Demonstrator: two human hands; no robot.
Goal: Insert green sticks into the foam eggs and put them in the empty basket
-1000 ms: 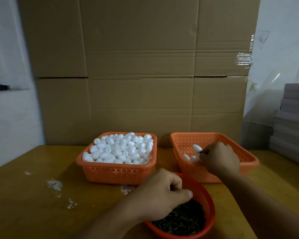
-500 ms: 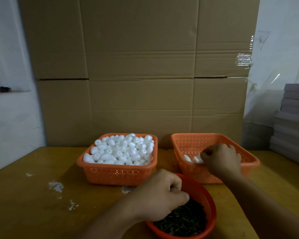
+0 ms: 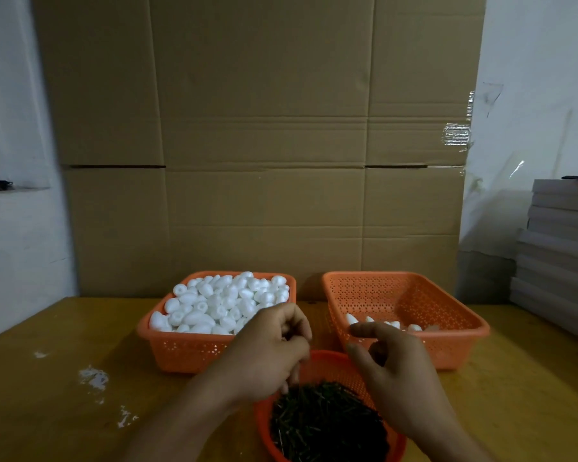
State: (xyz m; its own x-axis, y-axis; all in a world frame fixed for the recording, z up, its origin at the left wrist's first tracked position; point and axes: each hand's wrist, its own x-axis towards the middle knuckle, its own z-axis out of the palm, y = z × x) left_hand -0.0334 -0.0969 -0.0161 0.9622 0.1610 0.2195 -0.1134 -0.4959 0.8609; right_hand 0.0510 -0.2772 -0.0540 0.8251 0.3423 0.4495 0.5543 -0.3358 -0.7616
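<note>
Left hand [image 3: 267,351] curled, fingertips pinched over round red bowl [image 3: 331,365] of thin dark-green sticks [image 3: 327,425] (whether stick held: cannot tell). Right hand [image 3: 394,365] beside it, loosely spread, holding nothing. Beyond left hand: perforated orange basket [image 3: 184,351] heaped with smooth white foam eggs [image 3: 221,301]. Beyond right hand: second basket [image 3: 447,341], only few finished eggs [image 3: 381,323] inside. Barely started; nearly whole pile left.

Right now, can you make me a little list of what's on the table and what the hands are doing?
left basket: heaped with white foam eggs
right basket: a few eggs inside
round bowl: full of green sticks
left hand: curled above the bowl, seems to pinch sticks
right hand: above the bowl, fingers loose, holds nothing
table: wooden, white flecks
</note>
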